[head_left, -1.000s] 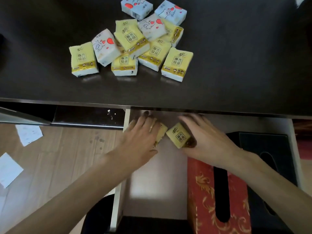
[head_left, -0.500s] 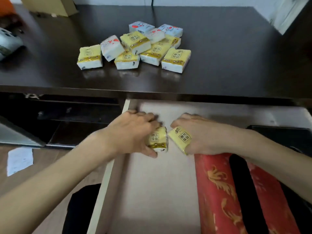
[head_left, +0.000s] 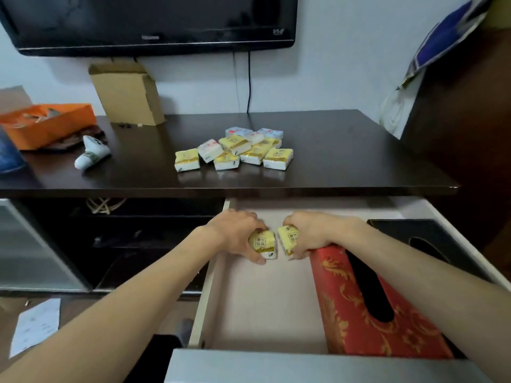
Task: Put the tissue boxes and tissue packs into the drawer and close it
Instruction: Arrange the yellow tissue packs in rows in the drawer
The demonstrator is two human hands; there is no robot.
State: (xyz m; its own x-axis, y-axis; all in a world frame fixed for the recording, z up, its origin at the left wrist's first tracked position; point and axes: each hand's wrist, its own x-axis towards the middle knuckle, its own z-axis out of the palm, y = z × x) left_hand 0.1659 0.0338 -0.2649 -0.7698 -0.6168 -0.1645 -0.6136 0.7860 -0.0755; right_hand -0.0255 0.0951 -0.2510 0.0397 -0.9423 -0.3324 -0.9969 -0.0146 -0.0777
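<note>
A dark wooden cabinet top (head_left: 345, 161) stretches across the room beneath a wall-mounted television (head_left: 154, 20), and below its front edge a pale drawer (head_left: 265, 305) stands pulled open. Inside the drawer, along its right side, lie a black tissue box (head_left: 431, 239) and, just beside it to the left, a red tissue box with gold scrollwork (head_left: 340, 299), its dark slot facing up. A person's two bare arms reach into the back of the drawer. The left hand (head_left: 235, 236) is curled around a yellow tissue pack (head_left: 262, 244); the right hand (head_left: 312, 233) grips a second yellow pack (head_left: 289, 239), the two packs nearly touching over the drawer floor, with the right wrist just above the red box's far end. On the cabinet top, a loose heap of tissue packs (head_left: 243, 150), yellow ones and white ones with red marks, waits near the middle. Farther left stand a cardboard box (head_left: 127, 95) and an orange tray (head_left: 47, 123).
</note>
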